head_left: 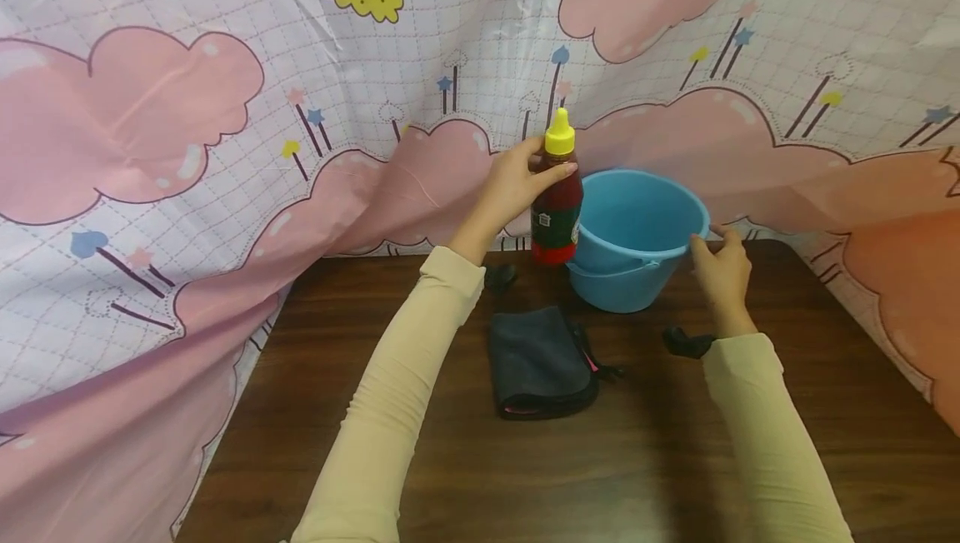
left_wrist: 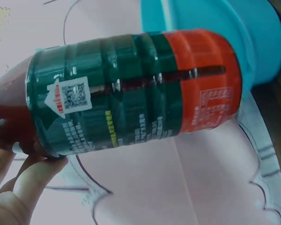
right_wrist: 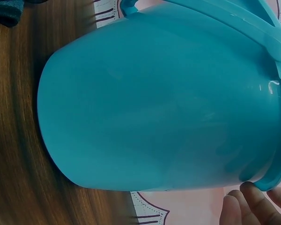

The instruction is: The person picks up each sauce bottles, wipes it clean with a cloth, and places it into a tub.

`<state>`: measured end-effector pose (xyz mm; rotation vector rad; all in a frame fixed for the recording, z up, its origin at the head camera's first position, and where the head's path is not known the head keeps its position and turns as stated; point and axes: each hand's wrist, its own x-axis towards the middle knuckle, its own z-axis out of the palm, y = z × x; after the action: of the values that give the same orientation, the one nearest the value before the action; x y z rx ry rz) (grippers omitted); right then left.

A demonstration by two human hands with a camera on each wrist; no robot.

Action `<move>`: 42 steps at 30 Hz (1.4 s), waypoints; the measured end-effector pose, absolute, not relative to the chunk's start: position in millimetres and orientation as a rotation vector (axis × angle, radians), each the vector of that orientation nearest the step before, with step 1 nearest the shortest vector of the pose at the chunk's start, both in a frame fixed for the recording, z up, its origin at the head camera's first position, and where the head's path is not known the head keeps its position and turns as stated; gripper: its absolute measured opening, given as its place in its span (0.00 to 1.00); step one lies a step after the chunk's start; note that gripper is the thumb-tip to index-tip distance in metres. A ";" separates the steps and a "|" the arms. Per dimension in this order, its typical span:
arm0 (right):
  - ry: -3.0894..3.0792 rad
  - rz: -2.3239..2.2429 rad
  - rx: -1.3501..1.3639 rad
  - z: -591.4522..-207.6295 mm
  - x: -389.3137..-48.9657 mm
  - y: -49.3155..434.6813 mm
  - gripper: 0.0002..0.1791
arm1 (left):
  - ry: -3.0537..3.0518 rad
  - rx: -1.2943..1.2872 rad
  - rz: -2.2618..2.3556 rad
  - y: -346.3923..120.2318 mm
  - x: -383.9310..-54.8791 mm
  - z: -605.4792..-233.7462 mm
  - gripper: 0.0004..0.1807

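Observation:
My left hand [head_left: 517, 181] grips a sauce bottle [head_left: 557, 218] around its upper part, just below the yellow pointed cap. The bottle is upright, with red contents and a green label, which fills much of the left wrist view. It overlaps the left side of a light blue bucket [head_left: 626, 272]; I cannot tell if they touch. At the bucket's right side, my right hand [head_left: 723, 276] holds the rim between thumb and fingers. In the right wrist view the fingertips [right_wrist: 253, 199] meet the rim's underside. The bucket's handle hangs down at its front.
A folded dark grey cloth [head_left: 540, 360] with black edging and a bit of pink lies in front of the bucket, a black cord at its right. Everything stands on a dark wooden table [head_left: 525, 476]. A pink and white patterned curtain [head_left: 420, 168] hangs close behind.

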<state>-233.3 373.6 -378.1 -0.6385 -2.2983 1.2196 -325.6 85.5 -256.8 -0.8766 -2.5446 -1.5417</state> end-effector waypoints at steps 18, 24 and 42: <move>-2.308 1.190 -0.614 -372.6 -231.8 377.1 0.31 | -2.433 -0.939 -1.515 115.0 -325.1 -221.1 0.25; -2.305 1.171 -0.624 -371.4 -234.9 374.4 0.30 | -2.398 -0.987 -1.541 130.4 -326.3 -216.7 0.24; -2.300 1.122 -0.646 -378.8 -231.3 371.9 0.28 | -2.439 -0.928 -1.547 197.5 -329.0 -269.9 0.26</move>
<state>-231.3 371.9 -378.8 -0.6459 -2.3003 1.1221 -329.0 197.5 -269.9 -0.9284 -2.4389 -1.5474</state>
